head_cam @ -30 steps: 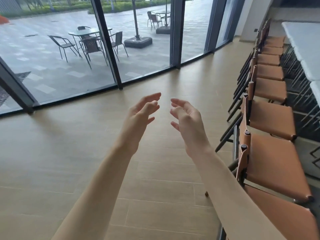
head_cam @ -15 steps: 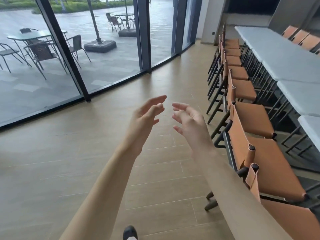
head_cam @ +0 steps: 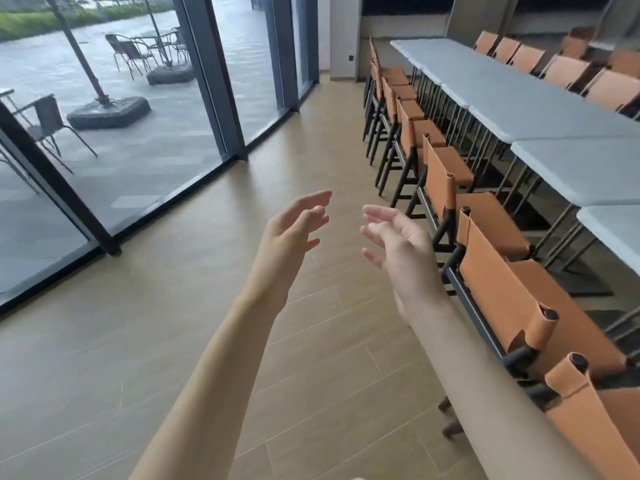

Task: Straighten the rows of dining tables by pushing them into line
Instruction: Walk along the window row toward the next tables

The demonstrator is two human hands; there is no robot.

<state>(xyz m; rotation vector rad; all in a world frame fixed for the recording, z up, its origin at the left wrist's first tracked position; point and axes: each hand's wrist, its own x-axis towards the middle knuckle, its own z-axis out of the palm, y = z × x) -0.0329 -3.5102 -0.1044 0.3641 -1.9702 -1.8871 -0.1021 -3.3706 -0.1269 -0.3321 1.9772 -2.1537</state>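
Observation:
A long row of pale grey dining tables (head_cam: 512, 95) runs from the near right towards the far wall, with small offsets showing at the joints between tabletops. My left hand (head_cam: 287, 237) and my right hand (head_cam: 398, 247) are raised in front of me over the wooden floor, palms facing each other, fingers relaxed, holding nothing. Both hands are left of the tables and touch nothing. A line of tan leather chairs (head_cam: 491, 289) stands between my right hand and the tables.
More tan chairs (head_cam: 568, 71) line the far side of the tables. Floor-to-ceiling glass with dark frames (head_cam: 214, 81) runs along the left; patio chairs and umbrella bases stand outside. A strip of wooden floor (head_cam: 304, 143) lies between the glass and the chairs.
The view has swung to the right, bringing the full row of tables and both chair lines into sight. My hands stay raised and empty in about the same pose.

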